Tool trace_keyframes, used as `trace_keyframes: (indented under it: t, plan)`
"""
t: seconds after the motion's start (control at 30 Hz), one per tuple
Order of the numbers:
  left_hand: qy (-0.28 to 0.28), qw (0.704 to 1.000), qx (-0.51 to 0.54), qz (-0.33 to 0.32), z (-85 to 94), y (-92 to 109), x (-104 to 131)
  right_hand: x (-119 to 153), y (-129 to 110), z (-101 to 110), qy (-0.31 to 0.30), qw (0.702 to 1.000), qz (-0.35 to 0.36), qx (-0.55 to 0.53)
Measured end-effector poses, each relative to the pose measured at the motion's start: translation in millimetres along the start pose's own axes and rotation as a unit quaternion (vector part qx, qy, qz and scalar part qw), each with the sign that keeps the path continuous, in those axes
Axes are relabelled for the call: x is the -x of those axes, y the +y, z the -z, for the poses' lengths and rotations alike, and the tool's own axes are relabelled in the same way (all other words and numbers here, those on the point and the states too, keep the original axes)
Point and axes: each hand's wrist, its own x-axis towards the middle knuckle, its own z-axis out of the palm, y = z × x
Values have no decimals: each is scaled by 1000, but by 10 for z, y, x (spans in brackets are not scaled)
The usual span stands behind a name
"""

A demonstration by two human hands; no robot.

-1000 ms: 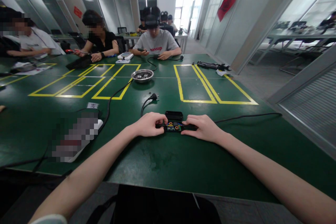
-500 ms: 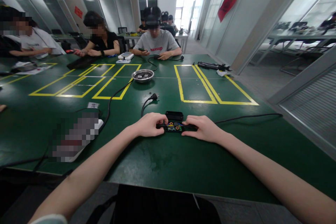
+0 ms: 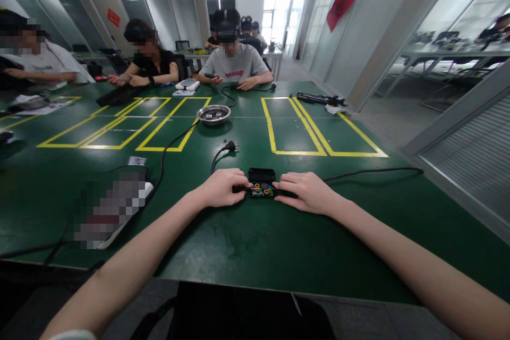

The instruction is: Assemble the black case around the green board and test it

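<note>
A small black case [image 3: 262, 191] lies open on the green table, with a circuit board, copper-coloured rings and thin wires showing inside. Just behind it sits a black cover [image 3: 261, 174]. My left hand [image 3: 226, 187] pinches the black cable at the case's left end, thumb and fingers closed round it. At the right end, my right hand [image 3: 303, 193] is closed on the other black cable. Behind my left hand, a black plug [image 3: 230, 146] with metal pins rests on the table, its cord curving down toward that hand.
A metal bowl [image 3: 213, 115] with small metal parts stands farther back. A white-edged device [image 3: 123, 212], partly pixelated, lies at left beside a cable. Yellow tape outlines mark the table [image 3: 223, 244]. A folded black tripod [image 3: 319, 99] lies at back right. Several people sit beyond.
The view has shifted slightly, moving the scene a little to the left. Both hands keep their hold at the case's ends, the left fingers slightly farther from the board.
</note>
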Motion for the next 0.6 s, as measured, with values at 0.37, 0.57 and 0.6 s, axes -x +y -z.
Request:
trace_keyframes:
  t: [0.37,0.57,0.6]
  plan:
    - [-8,993,-108,-41,33,145,-36,-11,-22,-1,1,1000,5,10]
    - [21,993,-114,-38,4,91,-34,-38,-56,19,23,999,19,10]
    - [25,993,-109,-37,1,73,-30,-46,-68,13,30,999,17,5]
